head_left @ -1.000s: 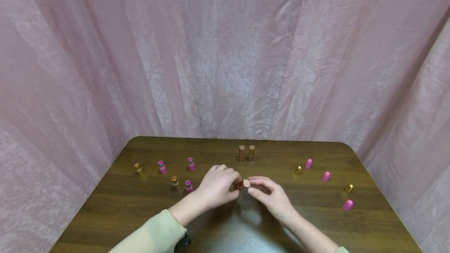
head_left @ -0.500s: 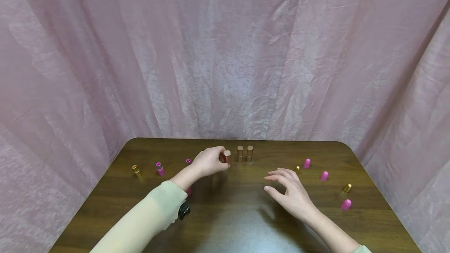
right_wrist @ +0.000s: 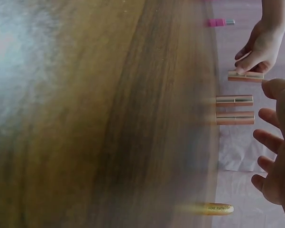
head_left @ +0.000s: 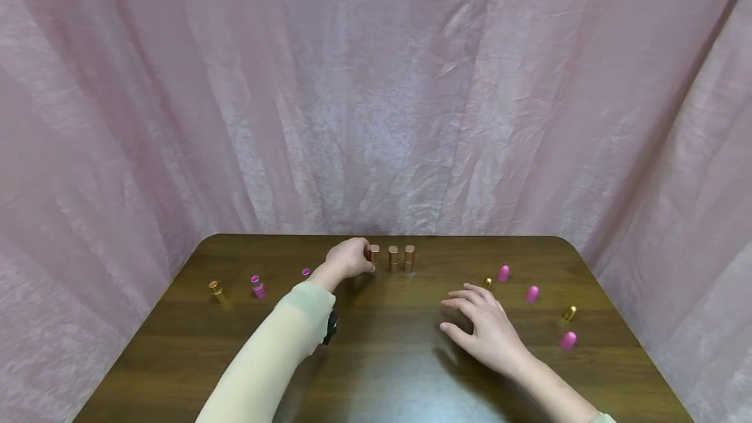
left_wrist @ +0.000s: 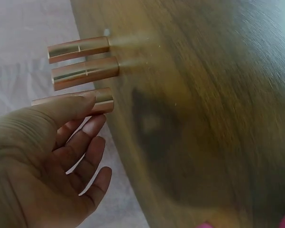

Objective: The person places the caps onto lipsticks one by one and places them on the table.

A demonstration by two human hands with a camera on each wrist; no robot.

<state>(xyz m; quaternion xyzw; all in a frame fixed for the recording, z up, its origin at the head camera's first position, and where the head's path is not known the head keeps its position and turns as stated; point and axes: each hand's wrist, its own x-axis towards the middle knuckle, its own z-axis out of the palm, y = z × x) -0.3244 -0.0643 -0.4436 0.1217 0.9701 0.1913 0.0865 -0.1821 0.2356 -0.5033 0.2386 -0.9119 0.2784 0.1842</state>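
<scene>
At the table's back middle, my left hand [head_left: 349, 258] pinches a rose-gold lipstick tube [head_left: 375, 250], held upright between thumb and fingers. The left wrist view shows the thumb lying along this tube [left_wrist: 103, 100], with the other fingers loosely bent. Two matching rose-gold tubes, a middle one [head_left: 393, 260] and a right one [head_left: 409, 258], stand upright just right of it in a row. My right hand [head_left: 484, 331] hovers over the table's right half, fingers spread and relaxed, holding nothing. Close beyond its fingertips stands a small gold cap [head_left: 487, 283].
On the left stand an open gold tube [head_left: 216, 291] and magenta tubes [head_left: 257, 286], one partly behind my left wrist. Several pink caps [head_left: 532, 294] and another gold cap [head_left: 570, 313] stand on the right. A pink curtain [head_left: 376, 96] hangs behind the wooden table [head_left: 388, 358].
My left hand has carried the rose-gold tube from the table's middle to the back, left of the two standing ones. My right hand has let go of it and drawn away right.
</scene>
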